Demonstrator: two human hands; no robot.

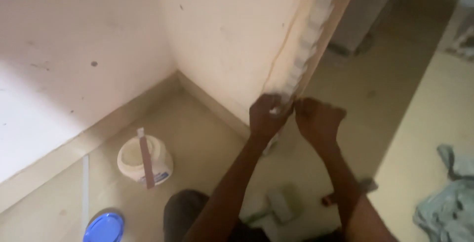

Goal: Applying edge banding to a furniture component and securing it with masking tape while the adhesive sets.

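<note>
Both hands are up at the bottom end of a wood strip [330, 25] that runs along the wall [222, 30] corner edge. The strip is tilted, rising up and to the right, w/ a row of white blobs [308, 37] along its face – paste or padding, can't tell which.

Left hand [266, 116] is closed, fingers curled and pinching the strip's lower end, w/ a bit of white stuff at the fingertips. Right hand [318, 118] is just beside it, nearly touching, fingers curled in toward the same end. It's blurred, so whether it really grips the strip or only presses at it I can't tell.

On the floor [207, 138] below: a white tub [158, 165], open, w/ a thin brown stick [146, 160] laid across its mouth and sticking out past the rim. Its blue lid [103, 228] lies apart from it, near the bottom left edge. A small roller or brush [281, 203] – pale, greenish handle – sits on the floor between the forearms. A light blue cloth [447, 207] is bunched at the far right, well apart from the hands. The baseboard [212, 104] runs along the foot of the wall into the corner.
</note>
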